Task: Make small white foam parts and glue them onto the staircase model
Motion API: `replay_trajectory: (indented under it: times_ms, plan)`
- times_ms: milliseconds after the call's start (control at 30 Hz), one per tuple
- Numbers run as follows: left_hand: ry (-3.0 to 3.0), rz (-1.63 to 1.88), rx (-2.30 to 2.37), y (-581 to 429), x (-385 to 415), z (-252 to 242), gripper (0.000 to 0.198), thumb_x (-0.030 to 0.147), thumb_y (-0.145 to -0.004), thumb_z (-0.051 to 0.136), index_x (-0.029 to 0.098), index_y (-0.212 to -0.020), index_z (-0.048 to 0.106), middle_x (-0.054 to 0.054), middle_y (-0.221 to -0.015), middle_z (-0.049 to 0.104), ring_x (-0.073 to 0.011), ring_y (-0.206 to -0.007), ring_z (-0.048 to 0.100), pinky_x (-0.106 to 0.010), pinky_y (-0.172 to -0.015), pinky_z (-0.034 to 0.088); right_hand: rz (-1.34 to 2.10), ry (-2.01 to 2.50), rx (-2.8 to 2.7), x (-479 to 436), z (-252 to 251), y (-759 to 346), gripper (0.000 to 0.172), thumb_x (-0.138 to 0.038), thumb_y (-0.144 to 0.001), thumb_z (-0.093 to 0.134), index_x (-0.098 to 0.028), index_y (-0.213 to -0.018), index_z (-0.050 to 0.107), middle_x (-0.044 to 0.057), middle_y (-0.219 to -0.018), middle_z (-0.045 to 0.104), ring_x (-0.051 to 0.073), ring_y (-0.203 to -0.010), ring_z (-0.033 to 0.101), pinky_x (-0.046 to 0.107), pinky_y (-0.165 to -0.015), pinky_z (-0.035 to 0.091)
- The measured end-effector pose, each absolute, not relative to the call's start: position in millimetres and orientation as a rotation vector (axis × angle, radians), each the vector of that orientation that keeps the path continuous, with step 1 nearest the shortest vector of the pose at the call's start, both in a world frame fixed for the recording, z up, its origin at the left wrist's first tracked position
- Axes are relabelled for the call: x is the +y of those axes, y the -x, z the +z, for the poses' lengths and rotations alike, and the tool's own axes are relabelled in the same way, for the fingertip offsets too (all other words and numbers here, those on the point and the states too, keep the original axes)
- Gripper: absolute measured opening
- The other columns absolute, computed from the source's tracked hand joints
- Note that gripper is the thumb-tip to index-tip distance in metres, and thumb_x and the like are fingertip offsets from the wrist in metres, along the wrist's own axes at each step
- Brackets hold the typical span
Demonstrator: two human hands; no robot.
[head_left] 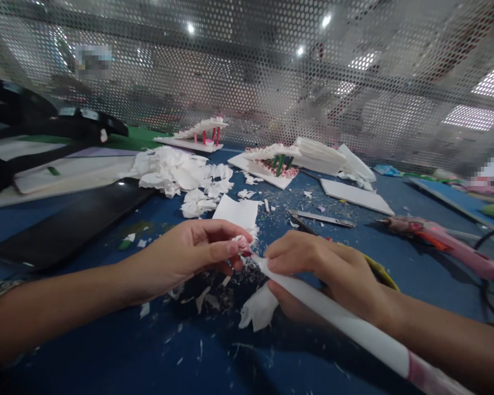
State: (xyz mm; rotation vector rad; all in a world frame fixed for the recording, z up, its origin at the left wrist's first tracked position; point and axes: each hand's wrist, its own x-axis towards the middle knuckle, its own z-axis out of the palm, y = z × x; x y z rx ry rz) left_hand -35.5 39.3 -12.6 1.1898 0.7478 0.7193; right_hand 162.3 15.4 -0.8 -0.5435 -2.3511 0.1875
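My left hand [189, 255] pinches a small crumpled pink-and-white paper flower [242, 246] between thumb and fingertips. From the right, my right hand [329, 269] grips a long white tapered pen [341, 318] with a pinkish section at its rear. The pen's narrow tip points at the flower and meets it or nearly so; I cannot tell which. Below the right fingers is a crumpled white paper piece [260, 307]. Just beyond the hands a white paper square [236, 212] lies on the blue table [156, 351].
A pile of torn white paper [168, 167] and a dark phone [74, 225] lie left. Two small models, one with red posts [205, 134] and one with green posts [280, 164], stand behind. A cutter blade [323, 218] and a pink glue gun [448, 244] lie right. Scraps litter the table.
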Motion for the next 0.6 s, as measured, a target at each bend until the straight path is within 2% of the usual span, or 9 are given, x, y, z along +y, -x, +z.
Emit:
replay_trajectory:
  times_ms: [267,467,600]
  plan:
    - [-1.253,0.685,0.728,36.6,40.2,-15.1,0.008,0.027,-0.072,0.061,0.02,-0.073,0.065,0.003,-0.057,0.061,-0.0064,-0.052,0.052,-0.015,-0.052,0.039,0.238,0.535,-2.335,14.0,3.9,-161.5,0.013,-0.01,-0.073,0.054,-0.016,-0.083,0.048,0.001,-0.077,0.058,0.007,-0.072,0.055,0.017,-0.063,0.046]
    - [-1.272,0.695,0.658,39.0,40.4,-17.5,0.012,0.027,-0.072,0.061,0.017,-0.064,0.06,0.004,-0.056,0.059,-0.0051,-0.05,0.052,-0.015,-0.052,0.039,0.224,0.561,-2.344,14.8,2.2,-162.2,0.012,-0.011,-0.073,0.054,-0.017,-0.082,0.048,0.001,-0.076,0.057,0.007,-0.073,0.055,0.018,-0.064,0.046]
    - [-1.256,0.682,0.656,38.1,39.7,-17.2,0.004,0.021,-0.071,0.062,0.018,-0.069,0.061,0.004,-0.059,0.061,-0.0054,-0.053,0.055,-0.014,-0.053,0.041,0.218,0.503,-2.338,13.6,4.0,-161.0,0.012,-0.01,-0.074,0.054,-0.016,-0.082,0.048,0.001,-0.075,0.057,0.006,-0.073,0.055,0.015,-0.065,0.045]
